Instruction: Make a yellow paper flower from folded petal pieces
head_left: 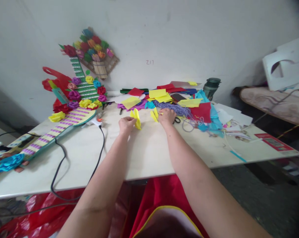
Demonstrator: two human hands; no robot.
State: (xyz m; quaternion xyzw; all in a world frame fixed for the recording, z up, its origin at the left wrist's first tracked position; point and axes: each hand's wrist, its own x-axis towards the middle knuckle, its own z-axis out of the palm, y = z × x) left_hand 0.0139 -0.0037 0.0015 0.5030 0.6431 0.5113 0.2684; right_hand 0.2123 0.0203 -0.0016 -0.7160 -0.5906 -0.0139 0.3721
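Note:
Above the middle of the table, my left hand (127, 125) has its fingers closed on an upright, folded piece of yellow paper (137, 119). To the right, my right hand (167, 116) pinches a second, smaller yellow paper piece (153, 115). A gap of bare table separates the two pieces. Black-handled scissors (177, 120) lie just right of my right hand, partly hidden by it. Behind that hand sits a heap of purple yarn (174, 108), with yellow paper sheets (160, 95) stacked beyond it.
Paper-flower decorations (82, 89) stand at the left. A white glue gun (93, 122) lies near them, its black cord (102, 142) crossing the table edge. Blue and red paper (201, 112) is piled on the right, before a dark green bottle (211, 87). A power strip (18, 142) sits far left.

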